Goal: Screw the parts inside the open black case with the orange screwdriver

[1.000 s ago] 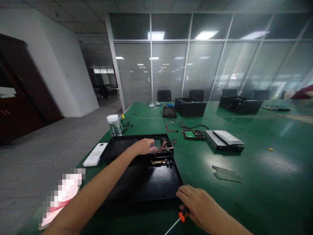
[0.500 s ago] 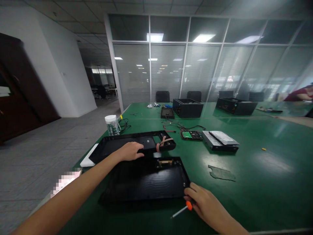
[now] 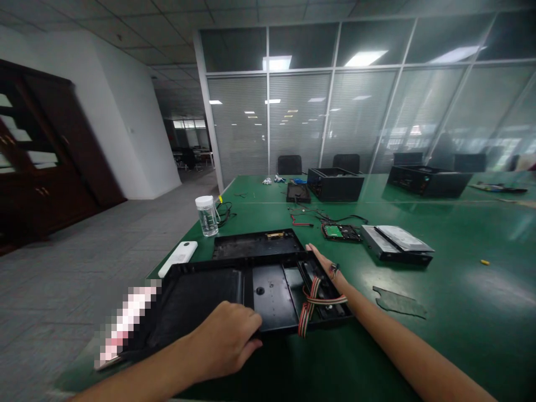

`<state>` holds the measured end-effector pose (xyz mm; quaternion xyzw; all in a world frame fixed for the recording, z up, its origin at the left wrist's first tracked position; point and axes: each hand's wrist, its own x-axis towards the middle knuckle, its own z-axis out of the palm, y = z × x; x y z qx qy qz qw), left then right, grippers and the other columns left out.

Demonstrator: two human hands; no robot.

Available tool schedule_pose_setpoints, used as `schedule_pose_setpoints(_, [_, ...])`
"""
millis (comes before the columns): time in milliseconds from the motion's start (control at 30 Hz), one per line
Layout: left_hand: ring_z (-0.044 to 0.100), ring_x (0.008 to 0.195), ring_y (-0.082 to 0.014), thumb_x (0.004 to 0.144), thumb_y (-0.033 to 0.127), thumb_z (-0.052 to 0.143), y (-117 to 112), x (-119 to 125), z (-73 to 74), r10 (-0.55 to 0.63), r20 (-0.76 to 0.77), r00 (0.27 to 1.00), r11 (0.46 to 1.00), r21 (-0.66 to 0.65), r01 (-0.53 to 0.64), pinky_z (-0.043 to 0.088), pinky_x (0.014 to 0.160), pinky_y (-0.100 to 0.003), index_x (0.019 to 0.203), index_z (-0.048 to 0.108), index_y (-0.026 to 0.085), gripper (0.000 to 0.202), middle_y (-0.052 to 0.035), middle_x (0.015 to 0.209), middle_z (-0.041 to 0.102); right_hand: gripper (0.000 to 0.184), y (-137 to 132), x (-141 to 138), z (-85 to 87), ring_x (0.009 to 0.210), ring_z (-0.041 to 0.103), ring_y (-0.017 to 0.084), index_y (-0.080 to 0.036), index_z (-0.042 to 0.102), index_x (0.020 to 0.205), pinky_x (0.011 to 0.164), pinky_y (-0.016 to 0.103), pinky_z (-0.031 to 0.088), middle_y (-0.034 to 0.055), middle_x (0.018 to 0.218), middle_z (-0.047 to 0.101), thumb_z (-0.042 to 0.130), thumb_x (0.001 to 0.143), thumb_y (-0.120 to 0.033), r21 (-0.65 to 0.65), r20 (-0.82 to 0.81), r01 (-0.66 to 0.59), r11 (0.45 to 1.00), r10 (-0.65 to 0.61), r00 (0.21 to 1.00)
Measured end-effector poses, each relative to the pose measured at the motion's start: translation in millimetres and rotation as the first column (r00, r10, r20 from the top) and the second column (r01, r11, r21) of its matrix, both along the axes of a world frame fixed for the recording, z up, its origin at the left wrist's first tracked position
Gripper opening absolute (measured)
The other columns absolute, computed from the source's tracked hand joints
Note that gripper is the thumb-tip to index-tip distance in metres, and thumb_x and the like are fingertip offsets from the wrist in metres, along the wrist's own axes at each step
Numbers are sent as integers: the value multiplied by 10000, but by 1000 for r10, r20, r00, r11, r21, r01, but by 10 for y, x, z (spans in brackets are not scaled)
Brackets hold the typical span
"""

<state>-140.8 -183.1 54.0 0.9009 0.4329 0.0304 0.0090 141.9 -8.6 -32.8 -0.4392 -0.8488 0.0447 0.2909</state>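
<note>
A black plastic casing [image 3: 272, 293] with a striped ribbon cable [image 3: 313, 298] at its right end lies nearest me. On its near edge is my left hand [image 3: 228, 335], fingers curled over the rim. Behind the casing lies a flat black panel [image 3: 255, 245] with a small brass-coloured part near its far edge. My right hand [image 3: 320, 259] reaches past the casing's right end to the panel's right corner. The casing hides most of its fingers, and the screwdriver seen earlier is out of sight.
A white device [image 3: 178, 258] and a lidded clear bottle [image 3: 206, 216] stand at left. Farther right are a hard drive with green board [image 3: 334, 230], a metal drive box [image 3: 396, 245] and a dark thin plate [image 3: 397, 303]. Open black computer cases [image 3: 337, 186] stand at the back.
The ribbon-cable casing has come toward me with my left hand, and the flat panel has moved to the far side. My right hand has moved forward from the near right.
</note>
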Motion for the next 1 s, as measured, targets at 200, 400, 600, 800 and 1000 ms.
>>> schedule_pose_setpoints(200, [589,785,-218,805,272,550,75,36,-307,17,-97,995,995,-94,-26,430,674,-307,873,551,183,112,-52,876,624,326,281,534,-75,1044,518,287,-132,594,1044,764,375,458,188,1261,486,385,804,-57,159,476,441,883,-460,750])
schedule_pose_setpoints(400, [599,702,-225,708,537,610,569,-18,-240,65,-126,990,983,-163,-86,430,617,-291,800,618,180,369,-49,769,634,213,335,1089,-58,861,592,240,-146,629,899,650,289,415,138,908,639,430,832,-180,39,428,644,764,-595,680])
schedule_pose_setpoints(600, [539,944,-214,796,407,582,1357,-26,-189,-51,17,999,991,126,48,412,797,-290,1064,578,207,335,-69,1034,579,261,265,672,-15,665,581,173,-206,601,808,573,244,344,49,728,645,398,855,-364,-85,99,402,912,-393,914])
schedule_pose_setpoints(800, [563,820,-186,845,334,536,1505,56,-554,-104,-39,994,991,75,106,439,743,-268,985,597,175,220,-60,872,583,257,177,398,-78,636,551,161,-210,576,746,568,238,325,24,693,616,391,847,-357,-115,9,279,953,-280,960])
schedule_pose_setpoints(1000, [577,770,-185,877,241,476,1440,61,-694,-29,-72,997,996,85,35,457,712,-280,801,609,133,188,-79,824,582,371,115,200,-148,613,551,166,-198,588,731,560,241,329,32,671,621,368,849,-472,-230,-62,219,948,-239,969])
